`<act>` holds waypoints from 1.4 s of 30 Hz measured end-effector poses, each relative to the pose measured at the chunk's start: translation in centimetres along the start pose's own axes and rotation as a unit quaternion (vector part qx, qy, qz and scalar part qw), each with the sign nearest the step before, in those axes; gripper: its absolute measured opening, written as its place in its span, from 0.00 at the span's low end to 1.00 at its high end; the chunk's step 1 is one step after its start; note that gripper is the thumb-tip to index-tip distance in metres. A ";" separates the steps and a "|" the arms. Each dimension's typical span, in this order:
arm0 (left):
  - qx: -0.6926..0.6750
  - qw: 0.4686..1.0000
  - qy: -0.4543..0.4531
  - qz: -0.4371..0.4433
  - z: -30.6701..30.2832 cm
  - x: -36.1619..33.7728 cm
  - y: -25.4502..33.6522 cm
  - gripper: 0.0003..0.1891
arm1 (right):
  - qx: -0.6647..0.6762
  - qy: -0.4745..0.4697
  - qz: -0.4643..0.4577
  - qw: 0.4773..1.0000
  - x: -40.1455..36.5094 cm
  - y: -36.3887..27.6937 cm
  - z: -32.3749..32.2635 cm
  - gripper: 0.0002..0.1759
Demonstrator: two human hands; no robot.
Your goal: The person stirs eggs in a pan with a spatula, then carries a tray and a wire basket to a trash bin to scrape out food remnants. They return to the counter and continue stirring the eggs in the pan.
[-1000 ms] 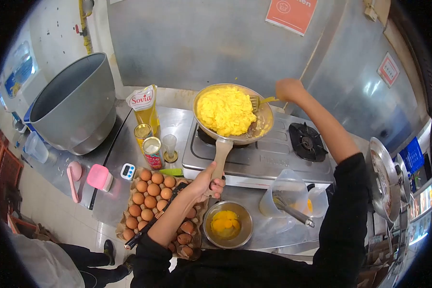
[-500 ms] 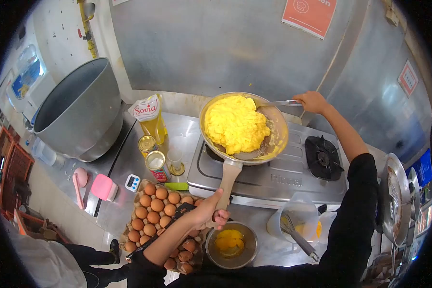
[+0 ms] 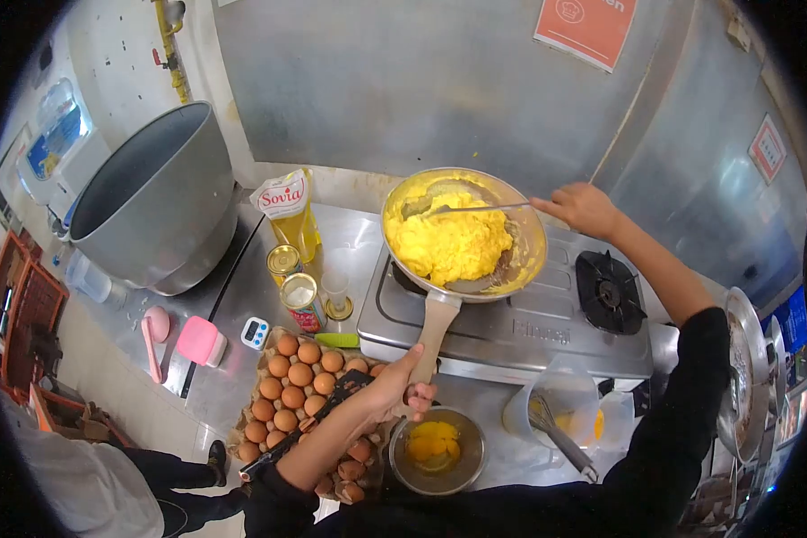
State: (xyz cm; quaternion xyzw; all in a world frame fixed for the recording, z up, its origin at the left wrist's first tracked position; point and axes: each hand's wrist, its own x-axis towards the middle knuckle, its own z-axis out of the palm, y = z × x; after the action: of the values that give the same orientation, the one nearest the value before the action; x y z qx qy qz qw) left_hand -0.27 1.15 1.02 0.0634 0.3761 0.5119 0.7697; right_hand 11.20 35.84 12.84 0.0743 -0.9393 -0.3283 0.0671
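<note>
My left hand (image 3: 405,392) is wrapped round the pale handle of a frying pan (image 3: 531,255), which sits over the left burner of a gas stove (image 3: 547,332). Soft yellow scrambled eggs (image 3: 453,247) fill much of the pan, thickest at the near side. From the right, my right hand (image 3: 583,209) grips a long metal cooking utensil (image 3: 493,208) lying across the pan; its head is partly hidden in the eggs. Below my left wrist are a carton of brown eggs (image 3: 293,397) and a steel bowl with raw yolks (image 3: 437,448).
A plastic jug (image 3: 560,394) with a whisk (image 3: 565,441) stands at the stove's front right. Left of the stove are an oil pouch (image 3: 289,215), cans (image 3: 303,303), a timer (image 3: 255,333) and a pink box (image 3: 202,341). A large grey pot (image 3: 157,202) stands further left; another person (image 3: 108,484) is at lower left.
My right hand has moved the utensil leftward across the pan. The eggs have shifted toward the near side, baring some pan at the back. My left hand keeps its grip on the handle.
</note>
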 end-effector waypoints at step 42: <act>0.057 0.998 -0.007 -0.019 0.3 0.2 1.0 0.21 | 0.190 -0.126 0.289 0.930 0.9 1.7 4.4 0.26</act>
State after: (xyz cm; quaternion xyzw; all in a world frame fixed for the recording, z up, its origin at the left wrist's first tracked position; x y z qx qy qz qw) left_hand -0.79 1.90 1.56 0.1038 0.4003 0.4747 0.7769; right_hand 9.39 39.69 10.54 -0.2310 -0.9656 -0.1170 0.0247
